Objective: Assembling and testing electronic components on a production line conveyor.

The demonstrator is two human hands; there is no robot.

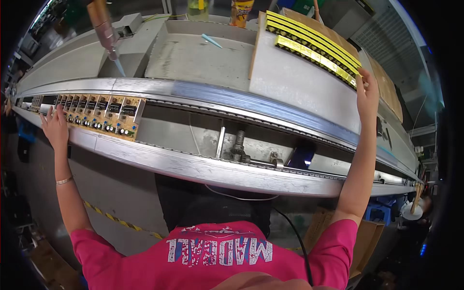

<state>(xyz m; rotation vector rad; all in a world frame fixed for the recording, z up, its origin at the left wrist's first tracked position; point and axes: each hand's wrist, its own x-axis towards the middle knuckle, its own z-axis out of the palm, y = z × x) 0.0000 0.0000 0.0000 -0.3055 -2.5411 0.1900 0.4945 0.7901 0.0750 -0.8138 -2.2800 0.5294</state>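
My left hand [55, 128] rests on the near rail at the left, fingers apart. Its fingertips touch the edge of a tan circuit board panel [104, 126], which carries black blocks and small round capacitors. My right hand [367, 95] reaches to the far right, its thumb and fingers curled at the right end of the yellow-and-black component rows [314, 57]. These parts stand in tight rows on a white foam sheet [285, 79]. The fingers partly hide the part between them.
The metal conveyor rail [208, 166] runs across in front of me, with a shaft and spring [239, 143] in its gap. Beyond it, a grey tray [193, 58] holds a pale blue stick [211, 40]. A nozzle-tipped tool [105, 36] hangs at the upper left.
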